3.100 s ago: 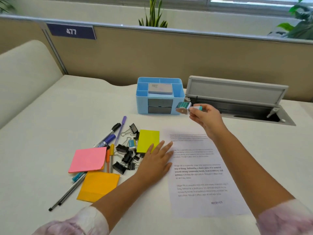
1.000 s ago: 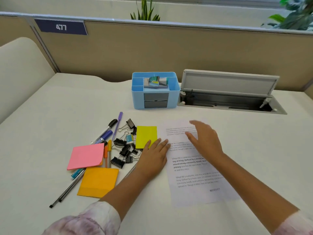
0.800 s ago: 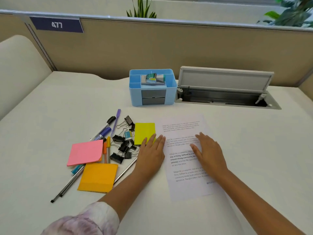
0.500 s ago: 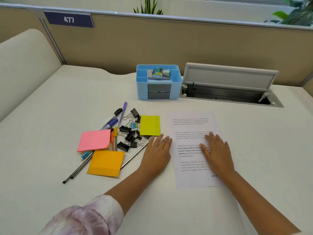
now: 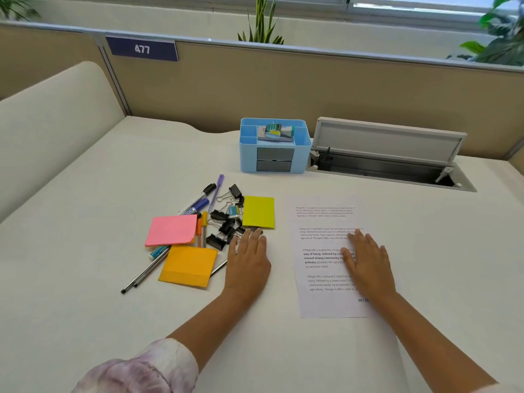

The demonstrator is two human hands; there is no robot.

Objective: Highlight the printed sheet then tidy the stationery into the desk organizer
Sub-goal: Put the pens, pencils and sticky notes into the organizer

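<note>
On the white desk (image 5: 85,222), the right hand (image 5: 368,262) is laid flat, palm down, fingers straight and slightly spread, pressed on the printed sheet (image 5: 320,222). The left hand (image 5: 248,259) is flat on the desk beside the sheet, fingers together, fingertips at the edge of the black binder clips (image 5: 224,225). Square sticky pads are seen: pink (image 5: 171,229), orange (image 5: 188,266), yellow-green (image 5: 258,211). Markers and pens (image 5: 198,202) lie partly under the pads. The blue plastic desk organizer (image 5: 273,146), with two grey drawers, holds a green correction tape (image 5: 273,130) on top. An open cable hatch (image 5: 388,154) sits just to its right.
</note>
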